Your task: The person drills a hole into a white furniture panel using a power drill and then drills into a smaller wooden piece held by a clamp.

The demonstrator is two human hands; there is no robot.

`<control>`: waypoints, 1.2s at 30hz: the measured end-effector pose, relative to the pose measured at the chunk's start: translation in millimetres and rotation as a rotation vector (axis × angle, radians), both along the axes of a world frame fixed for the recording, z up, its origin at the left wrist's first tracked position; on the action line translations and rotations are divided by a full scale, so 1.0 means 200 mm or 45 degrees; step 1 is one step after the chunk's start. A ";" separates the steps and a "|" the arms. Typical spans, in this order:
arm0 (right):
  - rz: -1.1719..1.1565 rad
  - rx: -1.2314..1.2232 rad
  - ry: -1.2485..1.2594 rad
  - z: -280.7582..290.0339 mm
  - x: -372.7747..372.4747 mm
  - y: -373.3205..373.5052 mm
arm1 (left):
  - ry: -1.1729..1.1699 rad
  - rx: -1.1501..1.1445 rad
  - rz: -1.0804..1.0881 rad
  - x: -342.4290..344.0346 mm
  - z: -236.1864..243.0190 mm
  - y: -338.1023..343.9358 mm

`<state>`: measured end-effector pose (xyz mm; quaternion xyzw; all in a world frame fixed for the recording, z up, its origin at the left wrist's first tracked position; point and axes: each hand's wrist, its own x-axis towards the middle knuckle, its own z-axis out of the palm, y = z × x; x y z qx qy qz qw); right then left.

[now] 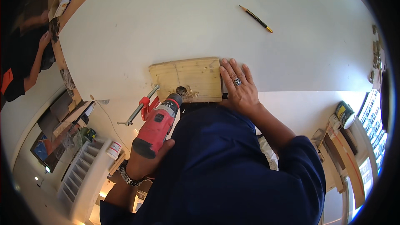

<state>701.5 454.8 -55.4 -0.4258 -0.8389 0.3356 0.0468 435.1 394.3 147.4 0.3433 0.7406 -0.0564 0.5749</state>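
So, L hand [146, 165] grip's wrapped round drill [155, 132], R hand [241, 88] outstretched flat @ board's [193, 75] edge.

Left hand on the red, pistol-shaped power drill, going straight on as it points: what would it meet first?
Past the red drill, the left hand would probably meet the pale, rectangular wooden board first; whether drill and board already touch is unclear.

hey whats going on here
A person's left hand grips a red and black power drill, its nose at a dark round spot in a pale rectangular wooden board, with loose shavings beside it. The right hand lies at the board's right end on the flat white tabletop. A red metal clamp sits at the board's near left corner.
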 end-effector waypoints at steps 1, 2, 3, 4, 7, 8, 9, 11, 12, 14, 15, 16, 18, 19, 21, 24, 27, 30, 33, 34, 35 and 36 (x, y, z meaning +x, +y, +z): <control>-0.005 0.003 -0.003 -0.01 0.00 0.00 | -0.014 0.023 -0.009 0.00 0.00 0.00; -0.011 0.068 0.012 -0.02 0.01 0.00 | -0.027 0.042 -0.014 0.00 0.00 0.00; -0.016 0.134 0.026 -0.02 0.01 -0.01 | -0.030 0.039 -0.014 0.01 0.01 0.01; -0.015 0.131 0.023 -0.02 0.01 -0.01 | -0.011 -0.032 -0.029 0.01 0.02 0.01; -0.053 0.158 0.091 -0.02 0.01 -0.01 | -0.012 -0.004 -0.070 0.02 0.02 0.02; -0.038 0.129 0.075 -0.02 0.01 -0.01 | -0.032 0.094 -0.107 0.01 0.03 0.02; -0.021 0.101 0.059 -0.02 0.01 0.00 | -0.023 0.098 -0.103 0.01 0.02 0.01; -0.048 0.102 0.068 0.00 0.00 0.01 | -0.049 0.160 -0.021 -0.01 0.01 -0.04; -0.079 0.097 0.068 0.00 -0.01 0.02 | -0.030 0.162 -0.019 -0.01 0.01 -0.04; -0.054 0.099 0.085 -0.01 0.00 0.04 | 0.000 0.148 -0.055 0.00 0.00 -0.04; -0.031 0.100 0.081 -0.01 -0.01 0.05 | 0.014 0.144 -0.052 0.00 0.00 -0.04; -0.029 0.095 0.094 -0.01 -0.02 0.05 | 0.030 0.168 -0.161 0.01 0.00 -0.03; -0.015 0.153 0.004 0.00 -0.03 0.05 | 0.038 0.179 -0.271 0.02 0.00 -0.02; -0.015 0.145 0.006 -0.01 -0.03 0.04 | 0.051 0.203 -0.307 0.02 0.00 -0.01; -0.027 0.153 0.003 -0.02 -0.03 0.04 | 0.060 0.222 -0.339 0.02 0.00 0.00; -0.055 0.127 -0.014 -0.01 -0.04 0.04 | 0.042 0.352 -0.399 -0.01 -0.02 -0.02; -0.061 0.076 -0.020 0.00 -0.04 0.04 | 0.036 0.335 -0.378 -0.02 -0.01 -0.02; -0.062 0.102 -0.031 -0.01 -0.04 0.04 | 0.031 0.373 -0.451 -0.02 -0.02 -0.01; -0.090 0.123 -0.006 -0.03 -0.04 0.03 | 0.011 0.362 -0.420 -0.02 -0.04 -0.01; -0.092 0.120 -0.006 -0.03 -0.04 0.03 | 0.003 0.417 -0.461 -0.03 -0.05 0.00; -0.086 0.116 -0.008 -0.02 -0.04 0.03 | 0.001 0.471 -0.495 -0.03 -0.04 -0.01; -0.081 0.112 -0.010 -0.02 -0.04 0.03 | 0.006 0.466 -0.491 -0.02 -0.04 -0.02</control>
